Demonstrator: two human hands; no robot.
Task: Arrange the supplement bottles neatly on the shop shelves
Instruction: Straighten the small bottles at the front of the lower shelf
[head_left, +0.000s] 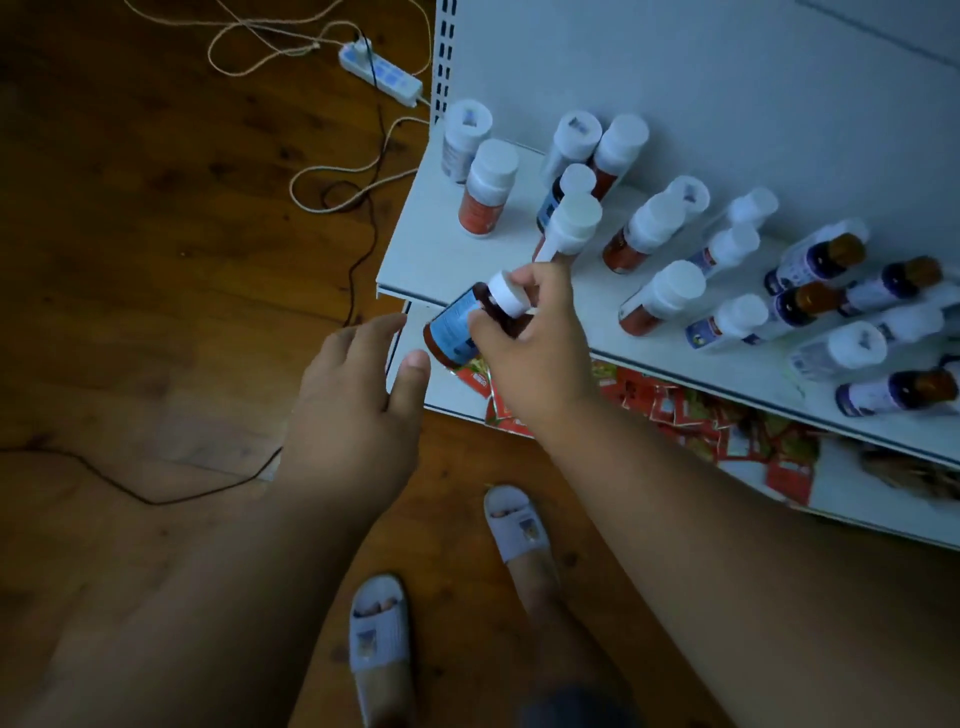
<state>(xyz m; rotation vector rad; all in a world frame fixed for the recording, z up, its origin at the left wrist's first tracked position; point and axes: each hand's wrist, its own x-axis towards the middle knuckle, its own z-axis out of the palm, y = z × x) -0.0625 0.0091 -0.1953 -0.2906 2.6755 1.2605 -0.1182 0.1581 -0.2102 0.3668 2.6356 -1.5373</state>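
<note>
1. Our right hand (524, 338), at the centre of the frame, pinches a brown bottle (462, 325) with a blue label and a white cap, tilted, at the front left corner of the white shelf (415, 249).
2. Our left hand (358, 389) is spread and holds nothing, just left of this bottle.
3. Behind it many supplement bottles (660, 296) with white caps stand scattered on the shelf, toward the upper right.
4. Under the shelf we see red packets (675, 410) on the lower shelf.
5. On the wooden floor (156, 234), a power strip (379, 75) lies at the upper left, and two slippers (376, 629) are at the bottom.
</note>
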